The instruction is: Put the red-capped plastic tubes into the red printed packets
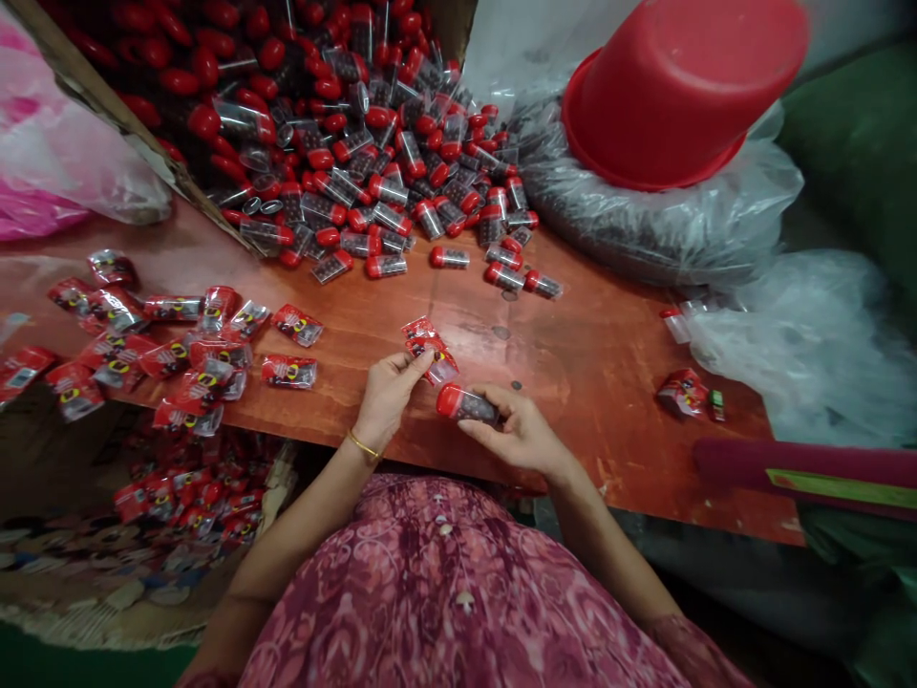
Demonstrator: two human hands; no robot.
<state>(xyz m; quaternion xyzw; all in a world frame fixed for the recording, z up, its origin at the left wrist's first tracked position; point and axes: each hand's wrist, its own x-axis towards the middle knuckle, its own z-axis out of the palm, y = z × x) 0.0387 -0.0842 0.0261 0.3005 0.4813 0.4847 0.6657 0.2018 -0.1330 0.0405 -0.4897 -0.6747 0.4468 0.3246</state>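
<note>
Between thumb and fingers, my left hand (391,392) pinches a small printed plastic packet (424,339), red at the top and clear toward its lower end. Just to its right, my right hand (517,427) grips a clear bottle with a red cap (467,404), dark round pieces inside. The bottle lies tilted, cap end pointing left toward the packet's clear end. Whether bottle and packet touch, I cannot tell. Both hands are above the reddish wooden table (373,420), near its front edge.
A heap of red-capped bottles (387,182) spills from a cardboard box (115,124) at the back. Several packaged bottles (179,354) lie at left, others in a carton (193,497) below. A red bucket (680,96) stands on a filled plastic bag (645,229). Crumpled plastic (802,334) lies right.
</note>
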